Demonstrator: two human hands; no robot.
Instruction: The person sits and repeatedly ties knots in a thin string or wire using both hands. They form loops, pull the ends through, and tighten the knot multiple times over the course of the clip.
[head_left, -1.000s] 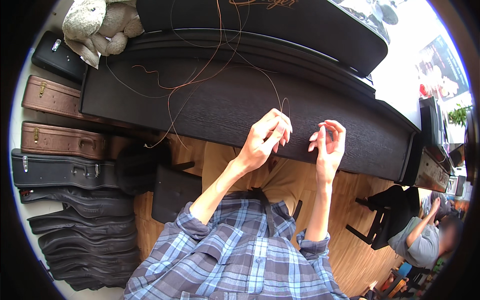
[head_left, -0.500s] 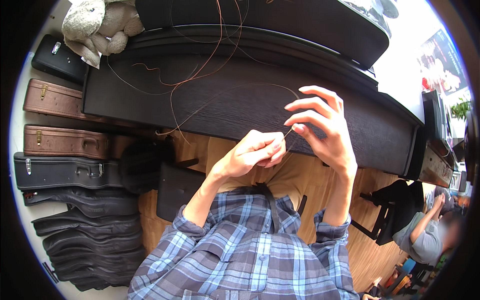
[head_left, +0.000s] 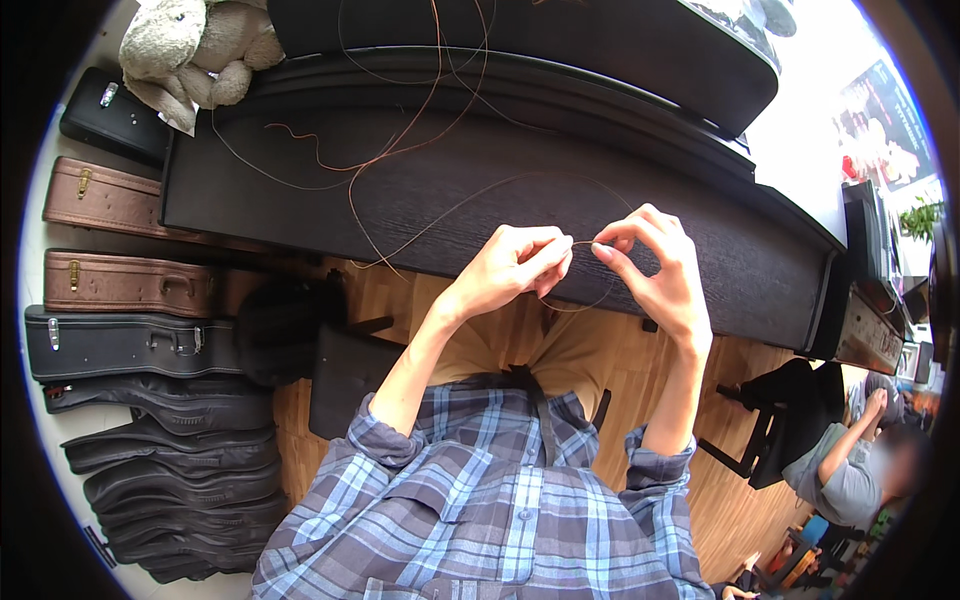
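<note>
Over the near edge of a black piano-like surface, my left hand (head_left: 508, 268) is closed, its thumb and fingers pinching a thin string (head_left: 582, 242) that looks like a guitar string. My right hand (head_left: 664, 278) pinches the same string between thumb and forefinger, a short span to the right. Below this span a small loop of the string hangs between the hands. A longer stretch of it arcs over the dark surface to the left. Copper-coloured strings (head_left: 441, 62) lie loosely curled farther off, apart from both hands.
The black surface (head_left: 290, 215) spans the area before me. A grey plush toy (head_left: 235, 50) sits at its far left. Instrument cases (head_left: 115, 278) and black soft bags (head_left: 190, 455) are stacked along the left. A black stool (head_left: 350, 385) stands below; another person (head_left: 845, 470) sits at right.
My right hand's spread fingers have drawn in to a pinch on the string. My left hand has risen slightly. The string now forms a small loop between the hands.
</note>
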